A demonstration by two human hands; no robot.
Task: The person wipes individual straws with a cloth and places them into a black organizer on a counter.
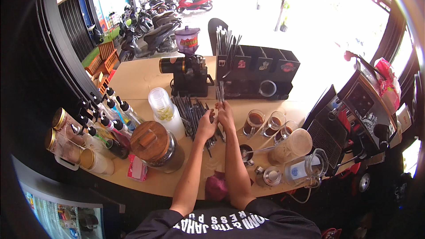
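A bundle of thin dark drinking straws (220, 90) stands upright out of my right hand (225, 116), which is closed around its lower part. Close beside it, my left hand (207, 126) has its fingers curled toward the bundle; whether it grips any straws is hidden. Many more straws (189, 114) lie loose in a pile on the wooden counter (139, 84), left of and under my hands. Just beyond the bundle is a black compartment organizer (257, 69) bearing stickers. Its leftmost compartment holds a bunch of upright straws (227, 44).
A coffee grinder (191, 73) stands behind the pile. To the left are stacked plastic cups (162, 106), a wooden-lidded jar (156, 149) and several pump bottles (113, 122). Glass mugs of dark drink (255, 121), a glass pitcher (303, 169) and an espresso machine (355, 113) are on the right.
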